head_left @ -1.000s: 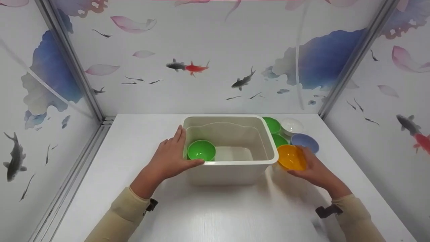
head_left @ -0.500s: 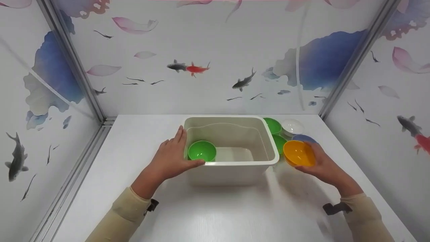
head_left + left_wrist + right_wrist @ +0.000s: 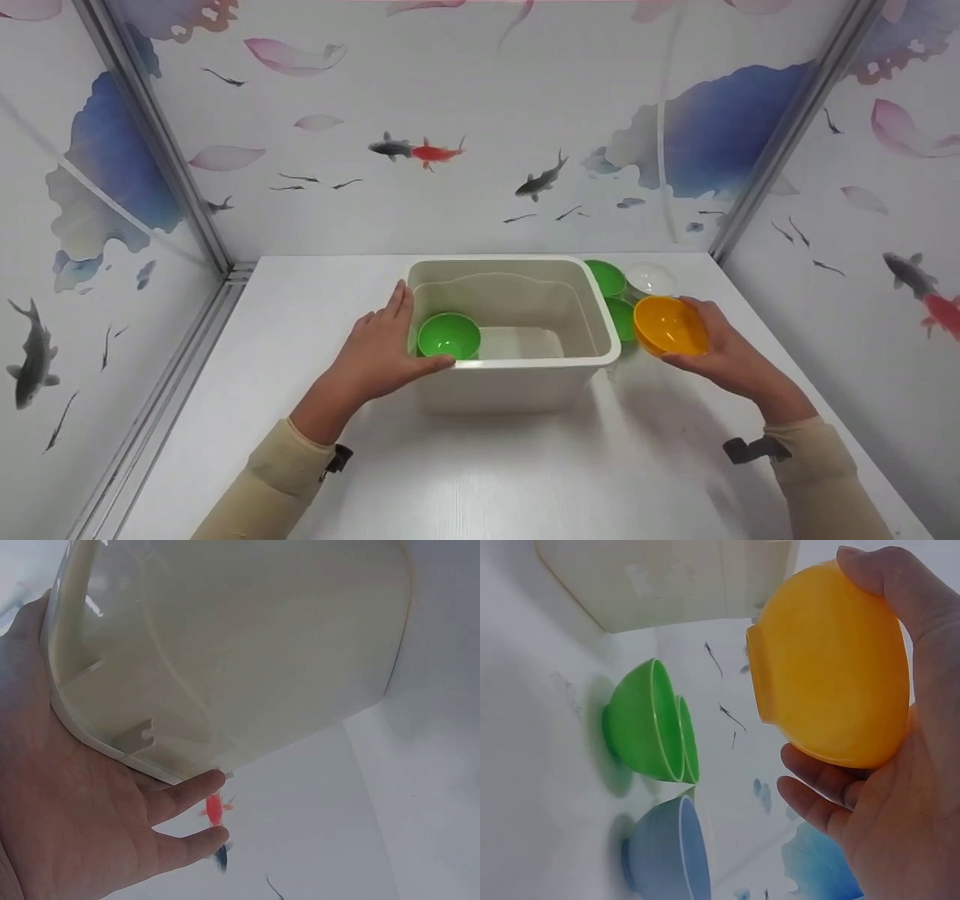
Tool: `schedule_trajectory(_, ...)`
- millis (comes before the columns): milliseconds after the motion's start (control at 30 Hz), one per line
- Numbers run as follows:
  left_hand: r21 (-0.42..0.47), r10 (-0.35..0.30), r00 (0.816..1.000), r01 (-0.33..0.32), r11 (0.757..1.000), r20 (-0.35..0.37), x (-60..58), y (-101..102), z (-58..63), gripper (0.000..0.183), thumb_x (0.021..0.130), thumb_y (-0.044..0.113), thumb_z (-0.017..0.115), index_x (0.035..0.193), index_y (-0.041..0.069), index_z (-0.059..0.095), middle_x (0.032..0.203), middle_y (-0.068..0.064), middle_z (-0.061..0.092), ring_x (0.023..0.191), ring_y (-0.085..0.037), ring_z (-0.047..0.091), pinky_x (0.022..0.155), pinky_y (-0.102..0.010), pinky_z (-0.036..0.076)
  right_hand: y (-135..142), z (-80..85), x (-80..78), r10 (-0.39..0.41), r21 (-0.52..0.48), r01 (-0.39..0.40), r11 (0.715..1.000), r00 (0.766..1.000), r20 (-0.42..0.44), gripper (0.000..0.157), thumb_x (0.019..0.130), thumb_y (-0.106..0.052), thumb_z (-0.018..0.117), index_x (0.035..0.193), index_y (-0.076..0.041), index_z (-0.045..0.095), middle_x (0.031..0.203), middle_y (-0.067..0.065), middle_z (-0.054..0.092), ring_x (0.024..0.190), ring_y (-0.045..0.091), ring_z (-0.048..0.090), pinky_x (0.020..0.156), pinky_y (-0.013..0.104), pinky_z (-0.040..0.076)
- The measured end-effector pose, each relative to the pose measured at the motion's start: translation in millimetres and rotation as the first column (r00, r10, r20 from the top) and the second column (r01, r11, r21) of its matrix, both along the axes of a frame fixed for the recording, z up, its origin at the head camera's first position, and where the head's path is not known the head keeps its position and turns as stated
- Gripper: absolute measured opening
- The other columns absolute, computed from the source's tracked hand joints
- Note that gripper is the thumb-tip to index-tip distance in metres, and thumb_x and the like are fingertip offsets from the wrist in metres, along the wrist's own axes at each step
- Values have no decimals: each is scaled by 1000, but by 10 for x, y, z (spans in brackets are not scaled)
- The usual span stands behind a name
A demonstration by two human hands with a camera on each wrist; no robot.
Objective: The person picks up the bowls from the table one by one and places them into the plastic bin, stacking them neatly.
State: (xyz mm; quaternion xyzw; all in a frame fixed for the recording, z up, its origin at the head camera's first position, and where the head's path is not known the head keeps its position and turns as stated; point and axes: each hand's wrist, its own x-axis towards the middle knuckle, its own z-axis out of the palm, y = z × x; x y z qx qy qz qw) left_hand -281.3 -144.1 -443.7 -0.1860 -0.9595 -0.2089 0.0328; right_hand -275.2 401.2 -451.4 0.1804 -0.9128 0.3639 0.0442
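My right hand (image 3: 731, 349) holds an orange bowl (image 3: 667, 326) by its right side, thumb at the near rim and fingers at the far side. In the right wrist view, the orange bowl (image 3: 832, 667) is raised above the table and tilted. A white plastic bin (image 3: 517, 390) stands mid-table, with one green bowl (image 3: 450, 335) inside at its left end. My left hand (image 3: 375, 349) rests against the bin's front left corner, thumb along the front rim and fingers extended up the left side.
Right of the bin stand two green bowls (image 3: 621, 320) and a white bowl (image 3: 651, 277). A blue bowl (image 3: 664, 851) shows in the right wrist view, but the orange bowl and hand hide it from the head. Printed wall panels (image 3: 480, 90) enclose the table (image 3: 480, 480).
My right hand has carried the orange bowl away from the bin's right side, rightward and then farther back, over the blue bowl. My left hand stays on the bin.
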Motion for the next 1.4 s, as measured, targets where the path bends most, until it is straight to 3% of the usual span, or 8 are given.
schedule_trajectory(267, -5, 7, 1000, -7, 1000, 12, -10, 3, 9, 141, 84, 94, 62, 174, -4, 16, 183, -21, 11, 161, -45, 36, 126, -64, 33, -36, 120, -23, -17, 34, 18, 999, 1000, -10, 91, 96, -31, 88, 164, -2, 35, 147, 15, 49, 118, 28, 53, 95, 15, 48)
schedule_trajectory(733, 11, 7, 1000, -7, 1000, 17, -1, 8, 20, 142, 84, 94, 62, 175, -4, 15, 184, -21, 10, 163, -44, 32, 128, -65, 30, -148, 213, -118, 11, -2, -11, 1000, 999, -43, 92, 94, -20, 89, 167, -3, 34, 151, 18, 49, 125, 30, 52, 98, 10, 43)
schedule_trajectory(1400, 22, -2, 1000, 2, 1000, 9, 4, -6, 7, 139, 86, 92, 63, 175, -4, 16, 184, -21, 11, 164, -43, 30, 128, -65, 30, -355, 379, -232, 40, -23, -41, 999, 999, -24, 95, 93, -26, 89, 168, -6, 35, 152, 18, 50, 127, 31, 53, 102, 16, 43)
